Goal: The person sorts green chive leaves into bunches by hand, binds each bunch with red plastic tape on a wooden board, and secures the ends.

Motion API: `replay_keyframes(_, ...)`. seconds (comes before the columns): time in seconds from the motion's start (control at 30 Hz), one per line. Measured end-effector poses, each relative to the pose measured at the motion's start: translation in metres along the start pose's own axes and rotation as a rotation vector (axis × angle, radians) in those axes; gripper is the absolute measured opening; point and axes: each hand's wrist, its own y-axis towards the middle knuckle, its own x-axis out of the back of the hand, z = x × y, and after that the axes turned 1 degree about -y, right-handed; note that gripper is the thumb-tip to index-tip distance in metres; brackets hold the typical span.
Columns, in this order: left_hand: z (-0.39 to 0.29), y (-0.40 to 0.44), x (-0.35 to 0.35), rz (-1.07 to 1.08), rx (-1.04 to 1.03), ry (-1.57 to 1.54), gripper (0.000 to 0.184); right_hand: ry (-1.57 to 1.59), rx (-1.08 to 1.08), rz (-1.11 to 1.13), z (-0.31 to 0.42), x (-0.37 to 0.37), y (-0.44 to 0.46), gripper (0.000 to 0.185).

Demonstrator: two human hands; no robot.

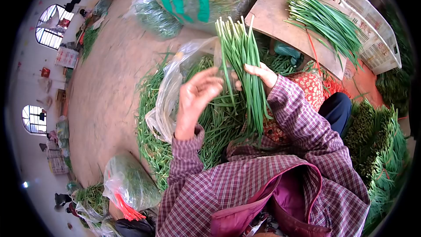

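Note:
My right hand [262,74] is wrapped round a bunch of garlic chives [241,52], thumb across the front. Their pale cut ends point up and the green leaves hang toward my lap. To the left of the bunch is my left hand [197,94], its fingers apart and slightly curled, a little blurred, with nothing visible in them. One leaf hangs loose from the bunch beside those fingers. Under both hands spreads a heap of loose chives [210,127], with a clear plastic bag [169,87] lying along its left part.
A board [272,13] at upper right carries a laid-out pile of chives [322,22], beside a white plastic crate [372,30]. Tied bundles [377,149] stand at right. Filled plastic bags [131,180] sit lower left and at the top. Red ties [335,87] lie by my knee.

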Motion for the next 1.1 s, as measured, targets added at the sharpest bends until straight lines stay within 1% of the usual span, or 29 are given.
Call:
replay_keyframes(0.07,-0.001,0.014,0.006,-0.017,-0.061,-0.16,0.067,0.004,-0.034,0.04,0.0,-0.006,-0.004,0.048)
replay_keyframes(0.1,-0.001,0.019,0.006,-0.022,-0.062,-0.16,0.067,0.011,-0.066,0.072,-0.001,-0.008,-0.005,0.05)
replay_keyframes(0.13,0.0,0.025,0.002,0.022,-0.077,-0.343,0.069,0.024,-0.088,0.108,-0.005,-0.007,-0.005,0.055)
replay_keyframes(0.17,0.002,0.032,-0.002,0.065,-0.092,-0.526,0.071,0.023,-0.093,0.112,-0.008,-0.007,-0.005,0.055)
replay_keyframes(0.2,0.008,0.045,-0.007,0.136,-0.164,-0.566,0.072,0.044,-0.109,0.136,-0.01,-0.01,-0.006,0.057)
replay_keyframes(0.23,0.012,0.053,-0.012,0.129,-0.161,-0.566,0.072,0.067,-0.125,0.158,-0.011,-0.012,-0.007,0.059)
replay_keyframes(0.27,0.015,0.058,-0.015,0.232,-0.099,-0.731,0.071,0.049,-0.151,0.172,-0.016,-0.01,-0.004,0.061)
replay_keyframes(0.3,0.017,0.063,-0.018,0.337,-0.035,-0.895,0.07,0.006,-0.159,0.237,-0.017,-0.012,-0.003,0.061)
replay_keyframes(0.33,0.013,0.067,-0.023,0.333,-0.028,-0.899,0.07,-0.009,-0.19,0.294,-0.02,-0.009,-0.002,0.061)
replay_keyframes(0.37,0.009,0.071,-0.026,0.375,-0.03,-0.979,0.065,-0.023,-0.22,0.351,-0.023,-0.006,-0.001,0.062)
replay_keyframes(0.4,0.007,0.073,-0.029,0.418,-0.031,-1.06,0.061,-0.001,-0.214,0.315,-0.023,-0.012,-0.004,0.064)
replay_keyframes(0.43,0.01,0.074,-0.03,0.417,-0.025,-1.064,0.061,-0.018,-0.213,0.335,-0.026,-0.007,-0.003,0.066)
replay_keyframes(0.5,0.013,0.076,-0.03,0.29,-0.029,-1.023,0.05,-0.07,-0.183,0.381,-0.021,-0.003,0.002,0.068)
replay_keyframes(0.53,0.011,0.079,-0.031,0.242,-0.018,-1.072,0.034,-0.131,-0.178,0.362,-0.021,0.001,0.007,0.069)
replay_keyframes(0.57,0.007,0.081,-0.026,0.241,-0.014,-1.071,0.034,-0.173,-0.181,0.36,-0.015,0.006,0.011,0.064)
replay_keyframes(0.63,-0.008,0.087,-0.005,0.176,-0.061,-0.854,0.025,-0.391,-0.131,0.184,0.003,-0.009,0.007,0.06)
replay_keyframes(0.67,-0.017,0.091,0.005,0.132,-0.121,-0.848,0.023,-0.438,-0.142,0.131,0.004,-0.007,0.01,0.061)
replay_keyframes(0.7,-0.023,0.097,0.017,0.089,-0.185,-0.839,0.02,-0.577,-0.063,0.104,-0.005,0.008,0.017,0.064)
replay_keyframes(0.77,-0.024,0.112,0.054,0.047,-0.263,-0.876,0.017,-1.064,-0.131,0.022,-0.016,0.056,0.031,0.063)
replay_keyframes(0.83,-0.031,0.115,0.08,-0.049,-0.309,-0.859,0.014,-1.635,-0.32,-0.157,-0.003,0.057,0.03,0.052)
replay_keyframes(0.9,-0.041,0.111,0.1,-0.159,-0.378,-0.811,0.011,-1.918,-0.559,-0.332,0.021,0.044,0.017,0.036)
replay_keyframes(0.97,-0.044,0.11,0.121,-0.116,-0.417,-0.87,0.01,-1.833,-0.393,-0.423,0.025,0.072,0.014,0.035)
replay_keyframes(1.0,-0.048,0.108,0.122,-0.141,-0.415,-0.849,0.01,-1.783,-0.282,-0.473,0.038,0.058,0.007,0.035)
replay_keyframes(1.03,-0.05,0.107,0.122,-0.142,-0.416,-0.844,0.01,-1.776,-0.065,-0.495,0.041,0.06,0.007,0.032)
replay_keyframes(1.1,-0.054,0.105,0.12,-0.135,-0.399,-0.829,0.011,-1.629,0.414,-0.435,0.048,0.067,0.013,0.033)
